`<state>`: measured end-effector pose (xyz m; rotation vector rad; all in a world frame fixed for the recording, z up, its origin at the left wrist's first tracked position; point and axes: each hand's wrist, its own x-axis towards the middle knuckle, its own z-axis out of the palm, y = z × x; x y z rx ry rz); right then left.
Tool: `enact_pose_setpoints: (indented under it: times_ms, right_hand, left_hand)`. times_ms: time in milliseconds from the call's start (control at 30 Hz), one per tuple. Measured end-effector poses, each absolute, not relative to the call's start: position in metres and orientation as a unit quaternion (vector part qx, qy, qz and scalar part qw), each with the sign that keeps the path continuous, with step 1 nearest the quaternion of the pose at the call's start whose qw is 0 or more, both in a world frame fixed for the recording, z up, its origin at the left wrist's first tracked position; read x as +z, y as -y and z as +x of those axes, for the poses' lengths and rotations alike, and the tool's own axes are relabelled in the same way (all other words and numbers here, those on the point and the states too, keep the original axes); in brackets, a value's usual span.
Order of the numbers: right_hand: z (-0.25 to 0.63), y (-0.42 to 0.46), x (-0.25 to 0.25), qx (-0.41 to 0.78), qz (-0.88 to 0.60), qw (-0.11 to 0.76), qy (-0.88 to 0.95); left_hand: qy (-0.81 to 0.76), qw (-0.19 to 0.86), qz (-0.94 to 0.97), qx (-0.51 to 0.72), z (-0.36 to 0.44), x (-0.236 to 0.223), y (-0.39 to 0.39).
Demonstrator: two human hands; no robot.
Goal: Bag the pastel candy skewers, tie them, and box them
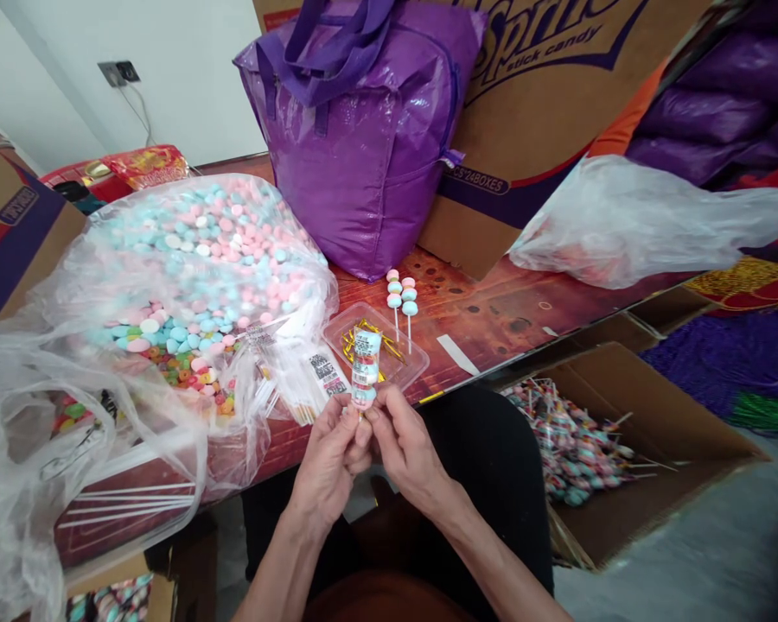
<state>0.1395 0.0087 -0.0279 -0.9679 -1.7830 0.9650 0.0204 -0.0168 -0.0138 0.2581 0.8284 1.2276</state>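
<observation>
Between my two hands stands a wrapped candy stick (366,363), upright, in a clear printed wrapper with pink and blue pieces inside. My left hand (334,449) pinches its lower end from the left. From the right, my right hand (405,441) pinches the same spot; the fingertips of both meet at the base of the wrapper. Just behind lies a clear plastic tray (410,373) with gold twist ties (389,339) in it. Two unwrapped candy sticks (402,298) rest with their stick ends at the tray. Printed wrappers (324,371) lie left of it.
A big clear bag of pink and blue candies (226,242) fills the table's left side, white sticks (130,501) before it. A purple bag (363,164) and large carton (532,130) stand behind. Right below, an open box (674,432) holds many wrapped candy sticks (570,449).
</observation>
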Motion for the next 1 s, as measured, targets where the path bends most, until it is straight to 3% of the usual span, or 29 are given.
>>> enact_pose_setpoints:
  times_ms: [200, 333, 533, 733, 1000]
  right_hand:
    - [0.137, -0.007, -0.025, 0.296, -0.398, 0.437, 0.751]
    - [0.136, -0.006, -0.022, 0.318, -0.42, 0.435, 0.73]
    - [0.136, -0.003, -0.026, 0.448, -0.45, 0.433, 0.641]
    - [0.146, -0.009, -0.018, 0.282, -0.35, 0.487, 0.748]
    - [0.155, -0.024, -0.018, 0.156, -0.276, 0.452, 0.834]
  left_hand:
    - [-0.481, 0.571, 0.248, 0.617, 0.03, -0.02, 0.024]
    - [-0.522, 0.518, 0.295, 0.61, 0.032, -0.023, 0.029]
    - [-0.454, 0.624, 0.171, 0.613, 0.028, -0.02, 0.021]
    - [-0.365, 0.723, 0.04, 0.585, 0.016, -0.017, 0.011]
    - [-0.354, 0.741, -0.011, 0.57, 0.013, -0.008, 0.01]
